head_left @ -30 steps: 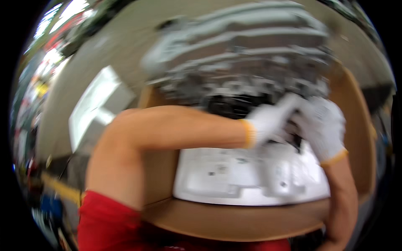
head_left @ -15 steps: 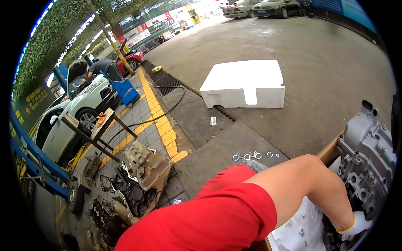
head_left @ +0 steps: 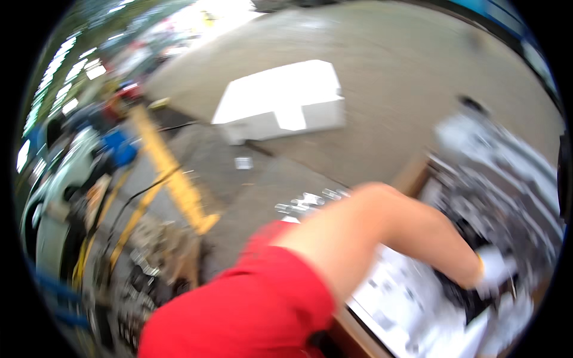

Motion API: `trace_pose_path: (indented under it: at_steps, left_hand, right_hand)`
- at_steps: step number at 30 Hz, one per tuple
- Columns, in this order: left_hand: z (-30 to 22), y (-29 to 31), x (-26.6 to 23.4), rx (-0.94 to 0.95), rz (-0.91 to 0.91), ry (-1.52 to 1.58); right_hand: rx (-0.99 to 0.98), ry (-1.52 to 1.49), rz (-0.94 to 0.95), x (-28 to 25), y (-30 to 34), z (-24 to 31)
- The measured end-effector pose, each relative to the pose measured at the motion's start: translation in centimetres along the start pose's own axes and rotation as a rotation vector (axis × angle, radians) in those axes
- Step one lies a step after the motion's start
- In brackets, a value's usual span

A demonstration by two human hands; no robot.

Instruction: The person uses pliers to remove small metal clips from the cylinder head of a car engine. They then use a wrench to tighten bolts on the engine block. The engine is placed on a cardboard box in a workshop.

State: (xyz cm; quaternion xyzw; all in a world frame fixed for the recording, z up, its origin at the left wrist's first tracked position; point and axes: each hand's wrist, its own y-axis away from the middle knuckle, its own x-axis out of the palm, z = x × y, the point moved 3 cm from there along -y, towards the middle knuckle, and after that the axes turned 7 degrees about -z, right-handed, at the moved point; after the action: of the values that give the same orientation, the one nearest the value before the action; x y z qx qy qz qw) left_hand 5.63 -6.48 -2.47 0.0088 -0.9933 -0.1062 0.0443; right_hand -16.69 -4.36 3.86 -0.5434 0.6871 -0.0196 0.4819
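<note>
My left arm, in a red sleeve, reaches across to the right. My left hand (head_left: 494,271), in a white glove with a yellow cuff, is beside the near side of a grey metal engine (head_left: 495,149). Motion blur smears its fingers, so I cannot tell whether they grip anything. The engine sits in a brown box (head_left: 412,174), with dark parts next to the glove. A white sheet (head_left: 388,298) with small dark marks lies in the box's near part, and crumpled clear plastic (head_left: 514,310) is close below my hand. My right hand is out of view.
A white foam block (head_left: 313,113) lies on the floor ahead. Several ring-shaped metal pieces (head_left: 307,203) are on a dark mat beyond my arm. Dismantled engine parts (head_left: 161,244) crowd the left, near a yellow floor line (head_left: 161,161) and a light-coloured car (head_left: 62,191).
The view has swung right and blurred, bringing more of the box and plastic into sight. My left hand stays low at the engine's near side.
</note>
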Motion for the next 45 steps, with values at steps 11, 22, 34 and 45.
trace_pose_path:
  at_steps: [11, 22, 34, 45]
  left_hand:
    - [0.7, 0.3, 0.3, -0.056, 0.151, 0.039]
    - [-1.2, 2.3, -0.8, -0.177, 0.187, -0.087]
    - [-0.9, 1.6, -1.2, -0.151, 0.259, -0.123]
    - [-2.0, 2.3, -3.9, -0.216, 0.34, 0.009]
  right_hand:
    - [0.139, -0.131, -0.004, 2.6, 2.3, -0.1]
    - [0.186, -0.15, 0.105, 0.8, 1.4, 1.2]
    - [0.132, -0.053, 0.072, 0.5, 1.2, 0.1]
    - [0.39, -0.139, 0.391, 2.2, 0.9, 1.7]
